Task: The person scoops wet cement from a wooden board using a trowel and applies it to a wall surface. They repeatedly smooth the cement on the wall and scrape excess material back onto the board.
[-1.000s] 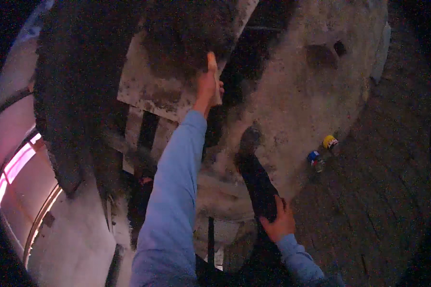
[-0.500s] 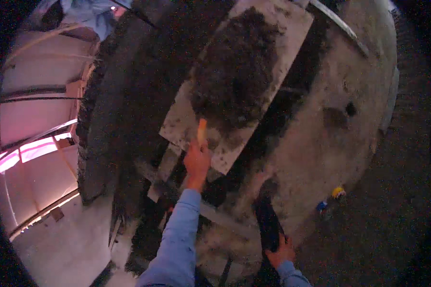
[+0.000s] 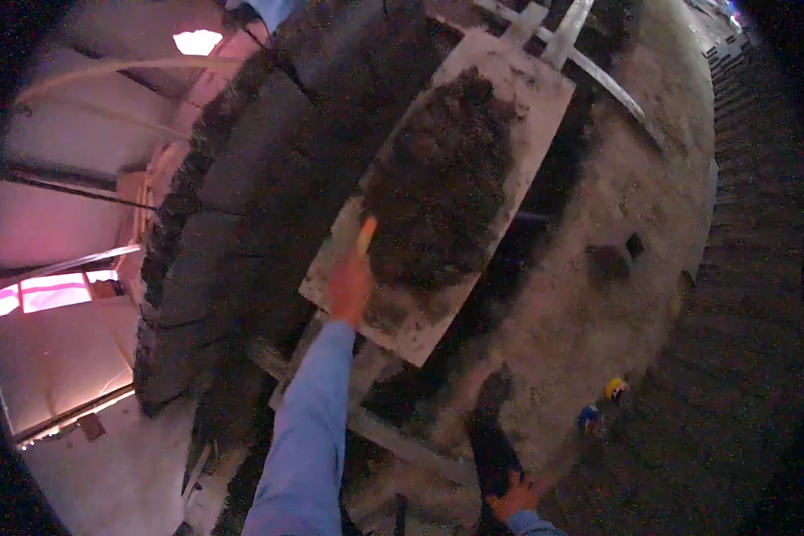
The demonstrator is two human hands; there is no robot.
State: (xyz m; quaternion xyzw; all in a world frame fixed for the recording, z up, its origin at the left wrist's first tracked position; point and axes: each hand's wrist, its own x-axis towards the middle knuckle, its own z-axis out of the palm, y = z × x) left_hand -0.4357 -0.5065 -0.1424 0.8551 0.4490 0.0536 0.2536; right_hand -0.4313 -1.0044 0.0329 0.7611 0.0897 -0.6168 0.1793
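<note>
My left hand (image 3: 350, 288) is closed around a yellow-orange handle (image 3: 366, 234). The rest of that tool cannot be made out. It is at the near left edge of a heap of dark, mud-like material (image 3: 447, 188). The heap lies on a long pale board (image 3: 540, 103), whose near end is smeared with the same stuff. At the lower right, my right hand (image 3: 514, 498) rests with fingers spread on my dark-clothed leg (image 3: 491, 438) and holds nothing.
Dark stacked rows (image 3: 241, 188) rise left of the board. Wooden bars (image 3: 607, 82) lie at its far end. On the dirt ground (image 3: 590, 196) at the right are a yellow item (image 3: 615, 389) and a blue item (image 3: 588, 418). Ridged dark rows (image 3: 750, 295) line the far right.
My left hand has moved slightly left and forward along the heap's left edge, still gripping the handle. The view has shifted, showing more of the board's far end. My right hand stays on my leg.
</note>
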